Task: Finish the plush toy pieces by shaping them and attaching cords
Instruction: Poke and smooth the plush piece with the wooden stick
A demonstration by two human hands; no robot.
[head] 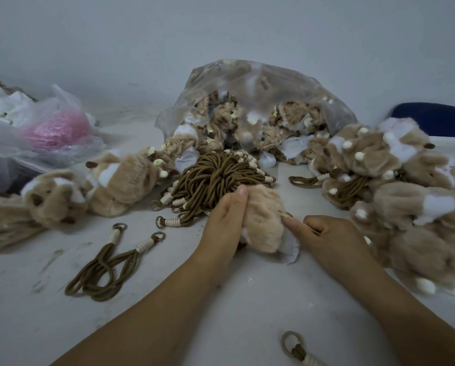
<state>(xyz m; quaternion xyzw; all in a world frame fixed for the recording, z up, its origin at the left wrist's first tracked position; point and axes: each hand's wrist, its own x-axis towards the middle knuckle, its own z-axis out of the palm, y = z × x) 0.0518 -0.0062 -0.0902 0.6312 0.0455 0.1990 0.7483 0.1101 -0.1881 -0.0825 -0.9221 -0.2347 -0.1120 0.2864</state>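
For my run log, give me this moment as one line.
step: shaping | left hand: holds plush piece | right hand: pinches its edge | cord pile: behind plush piece | bag: open, more pieces inside

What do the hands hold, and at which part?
One plush piece: the left hand grips its left side, the right hand pinches its right edge.

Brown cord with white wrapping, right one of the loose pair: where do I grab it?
Probably pinch its white wrapped neck from above, below the metal ring. That end lies apart; its loops overlap the neighbouring brown cord.
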